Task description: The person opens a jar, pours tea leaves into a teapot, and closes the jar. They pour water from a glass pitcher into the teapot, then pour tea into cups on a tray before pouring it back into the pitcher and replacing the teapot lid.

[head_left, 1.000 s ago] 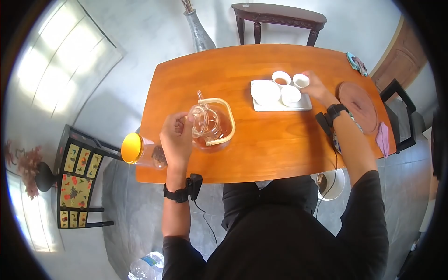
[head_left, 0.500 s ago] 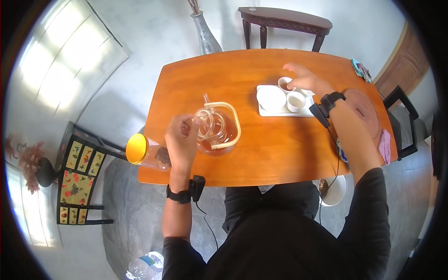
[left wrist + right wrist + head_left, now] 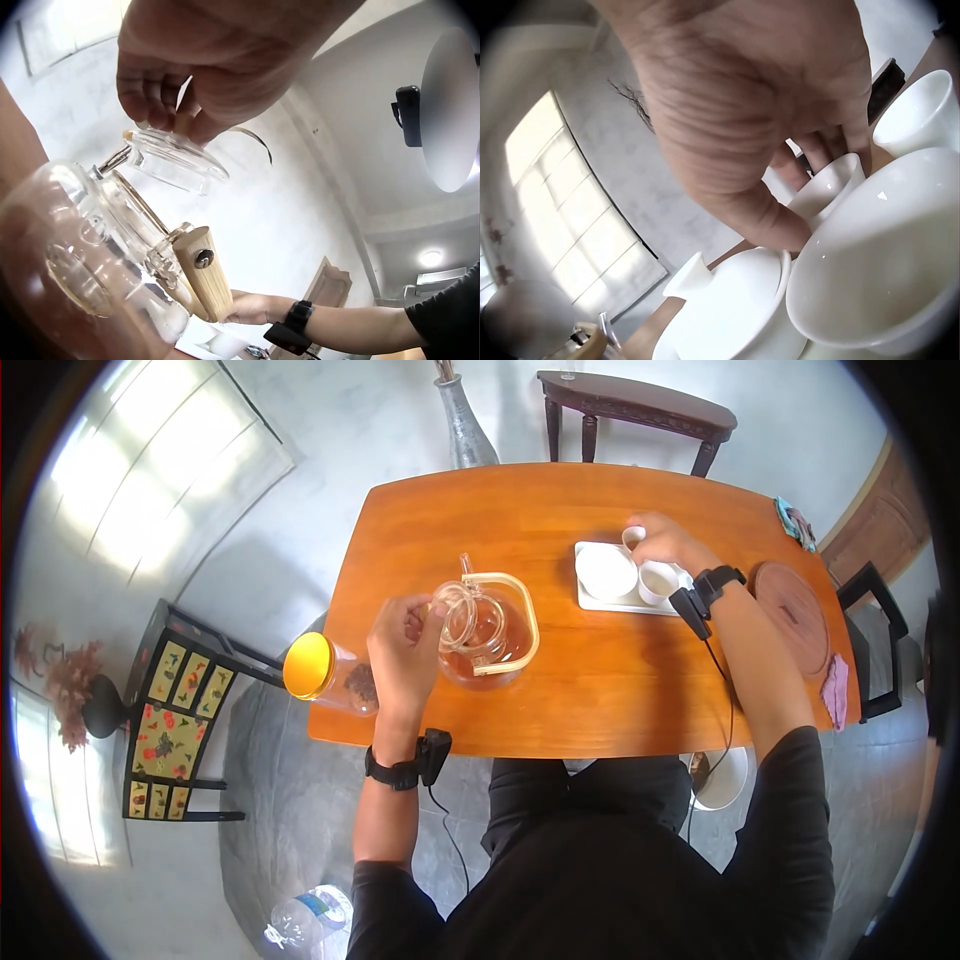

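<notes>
My left hand (image 3: 405,650) pinches the knob of a clear glass lid (image 3: 176,161), holding it tilted above the glass teapot (image 3: 90,247). Brownish liquid shows inside the teapot, and its pale wooden handle (image 3: 533,620) stands up in an arch. Over the far side of a white tray (image 3: 620,607), my right hand (image 3: 672,543) grips a small white cup (image 3: 829,187), thumb on the near side and fingers on the far side. Beside that cup are a white lidded bowl (image 3: 735,300), a larger white cup (image 3: 658,582) and another small white cup (image 3: 919,112).
A jar (image 3: 308,665) with a yellow lid lies at the table's left edge. To the right are a round brown board (image 3: 790,615), a pink cloth (image 3: 836,690) and a patterned cloth (image 3: 795,523). A white bucket (image 3: 725,780) stands on the floor.
My right hand has left the small cup at the tray's right, moved left over the tray and taken hold of the other small cup. My left hand still holds the lid by the teapot.
</notes>
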The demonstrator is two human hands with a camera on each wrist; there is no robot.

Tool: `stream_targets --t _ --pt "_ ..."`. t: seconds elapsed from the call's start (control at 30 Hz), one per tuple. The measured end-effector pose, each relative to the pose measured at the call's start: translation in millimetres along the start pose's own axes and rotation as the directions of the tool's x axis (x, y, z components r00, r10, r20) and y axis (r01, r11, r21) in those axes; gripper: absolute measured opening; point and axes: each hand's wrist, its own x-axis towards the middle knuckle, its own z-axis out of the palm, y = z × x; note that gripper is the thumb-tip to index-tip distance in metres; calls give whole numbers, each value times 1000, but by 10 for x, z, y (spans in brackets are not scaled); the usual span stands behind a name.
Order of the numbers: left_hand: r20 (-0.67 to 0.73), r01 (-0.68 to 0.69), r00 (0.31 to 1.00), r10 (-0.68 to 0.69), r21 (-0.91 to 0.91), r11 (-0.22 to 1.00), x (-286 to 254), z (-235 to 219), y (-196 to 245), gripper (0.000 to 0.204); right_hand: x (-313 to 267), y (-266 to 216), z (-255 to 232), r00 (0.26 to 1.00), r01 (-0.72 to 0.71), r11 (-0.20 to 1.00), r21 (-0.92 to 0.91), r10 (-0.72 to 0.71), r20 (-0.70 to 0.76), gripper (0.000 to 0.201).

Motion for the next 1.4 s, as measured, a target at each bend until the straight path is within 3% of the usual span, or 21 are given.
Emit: stream_targets --t 0.07,0.13,0.27,0.37,0.4,0.47,0.53,0.57,0.6,0.77,0.9,0.97,1.07,1.1,1.17,1.27,1.4 --pt "-7 -9 1000 9 3 1000 -8 -8 -1 22 2 80 -13 996 46 999 -12 -46 -73 64" --pt "-18 -9 1000 9 -17 1000 -18 -16 -4 22 -15 101 -73 949 84 996 2 -79 -304 59" --pt "-34 -6 999 6 4 1000 -30 -23 -16 22 -552 -607 -384 977 16 997 69 -1 -212 54" --pt "-79 9 997 -15 -66 998 -62 0 -32 18 -711 -867 -278 871 345 934 93 -282 -403 49" --pt "-81 37 996 -44 -90 995 -79 2 -51 19 -732 -956 -201 871 350 932 89 -289 -398 49" --pt "-95 69 992 -80 -114 991 -122 2 -86 19 -768 -1153 -14 811 521 852 55 -474 -342 49" --pt "-93 107 988 -123 -160 981 -166 -23 -137 20 -850 -1374 203 814 563 820 107 -527 -244 51" --pt "-101 110 987 -127 -154 982 -183 -31 -173 20 -905 -1502 290 821 560 825 75 -540 -182 52" --pt "-112 114 985 -132 -159 981 -192 -35 -211 20 -881 -1548 429 773 612 790 -32 -607 -184 56" --pt "-147 112 980 -134 -153 982 -179 -80 -209 22 -1013 -1872 684 695 672 696 -255 -711 -109 55" --pt "-133 128 980 -145 -127 984 -142 -108 -152 22 -986 -1980 770 668 662 615 -428 -743 -33 54" --pt "-127 135 980 -150 -117 984 -128 -109 -133 22 -944 -1993 832 492 693 442 -569 -867 -75 37" --pt "-147 107 982 -118 -80 991 -129 -93 -152 21 -971 -2051 847 462 663 360 -656 -886 -20 31" --pt "-140 102 983 -117 -108 989 -126 -80 -184 21 -955 -2057 865 461 665 358 -655 -887 -16 31" --pt "-137 97 984 -116 -134 986 -130 -80 -185 20 -924 -2080 894 362 658 276 -700 -932 -27 31" --pt "-120 149 979 -166 -143 978 -130 -87 -163 20 -947 -2129 893 293 623 217 -751 -956 -33 41" --pt "-125 148 978 -165 -130 980 -136 -89 -203 18 -983 -2147 844 289 595 147 -790 -957 40 52"
